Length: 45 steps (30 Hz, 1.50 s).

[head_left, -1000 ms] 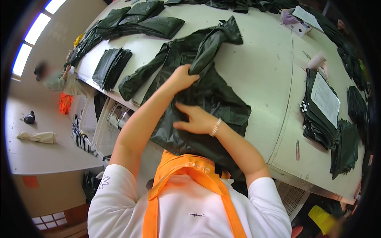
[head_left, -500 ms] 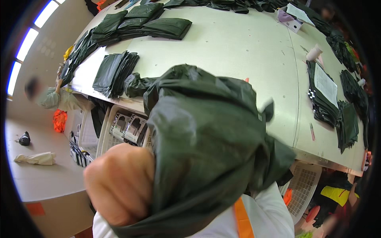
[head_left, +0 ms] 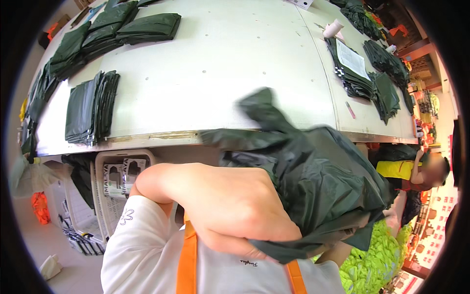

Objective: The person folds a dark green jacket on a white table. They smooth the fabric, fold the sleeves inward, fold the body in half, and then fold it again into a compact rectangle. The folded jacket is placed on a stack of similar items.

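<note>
A dark green, thin, shiny waterproof garment point(head_left: 323, 176) hangs bunched in front of me, at the right of centre. Its upper folds overlap the table's front edge, and one loose flap stands up, blurred by motion. My left hand point(head_left: 240, 208) reaches across my chest, fingers closed on the garment's lower edge. My right hand is hidden behind the cloth; only a bit of that forearm shows below it. A neat stack of folded dark green garments point(head_left: 90, 108) lies at the table's near left.
The white table point(head_left: 220, 59) stretches ahead. More folded garments point(head_left: 149, 28) lie far left; a stack with a paper sheet point(head_left: 352, 61), a white cone point(head_left: 333, 28) and a pen point(head_left: 350, 110) lie right. Below are a white basket point(head_left: 100, 191) and bright yellow-green cloth point(head_left: 367, 264). Another person point(head_left: 421, 171) is at right.
My view has turned to the right. The garment has swung rightward and away from my face, and my left hand has crossed from the left side to the middle, still gripping it.
</note>
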Motion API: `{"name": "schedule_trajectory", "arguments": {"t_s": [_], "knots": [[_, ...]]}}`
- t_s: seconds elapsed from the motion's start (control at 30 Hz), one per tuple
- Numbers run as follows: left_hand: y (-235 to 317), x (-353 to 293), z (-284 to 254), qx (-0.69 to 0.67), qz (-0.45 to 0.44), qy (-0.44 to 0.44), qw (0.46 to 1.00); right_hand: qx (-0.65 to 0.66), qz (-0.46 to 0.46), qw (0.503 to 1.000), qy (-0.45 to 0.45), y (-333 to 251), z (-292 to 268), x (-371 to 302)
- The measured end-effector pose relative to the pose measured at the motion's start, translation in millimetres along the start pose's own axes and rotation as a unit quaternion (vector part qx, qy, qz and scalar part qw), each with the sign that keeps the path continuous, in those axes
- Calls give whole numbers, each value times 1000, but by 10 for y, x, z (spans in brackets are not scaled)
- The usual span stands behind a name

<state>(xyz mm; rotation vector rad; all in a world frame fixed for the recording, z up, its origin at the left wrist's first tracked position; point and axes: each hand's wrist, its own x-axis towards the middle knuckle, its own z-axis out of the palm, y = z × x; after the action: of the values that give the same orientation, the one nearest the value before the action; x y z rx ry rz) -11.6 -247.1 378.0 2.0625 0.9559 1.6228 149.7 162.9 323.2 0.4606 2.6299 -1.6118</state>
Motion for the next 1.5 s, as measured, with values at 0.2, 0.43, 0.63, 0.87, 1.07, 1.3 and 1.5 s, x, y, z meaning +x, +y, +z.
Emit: {"name": "schedule_trajectory", "arguments": {"t_s": [0.2,0.43,0.63,0.87,1.07,1.3,1.5], "knots": [[200,-527,75,122,-64,186,973,-193,-165,931,263,-966,-616,260],[563,-1285,778,134,-446,549,694,-131,-475,834,246,-1951,685,3017],[68,-2183,1127,204,-485,764,375,-32,-492,866,-85,-1829,3212,4795],[-1291,-2952,977,366,-660,648,101,-520,-281,804,-72,193,3315,4646],[-1235,-3529,1123,243,-470,837,141,-481,-313,818,-51,766,3133,5100],[-1047,-3430,832,165,-496,845,112,-426,-370,824,-49,670,3303,5732],[-1611,-2983,1624,-321,-283,893,136,-290,-333,894,-77,379,2771,4782]]}}
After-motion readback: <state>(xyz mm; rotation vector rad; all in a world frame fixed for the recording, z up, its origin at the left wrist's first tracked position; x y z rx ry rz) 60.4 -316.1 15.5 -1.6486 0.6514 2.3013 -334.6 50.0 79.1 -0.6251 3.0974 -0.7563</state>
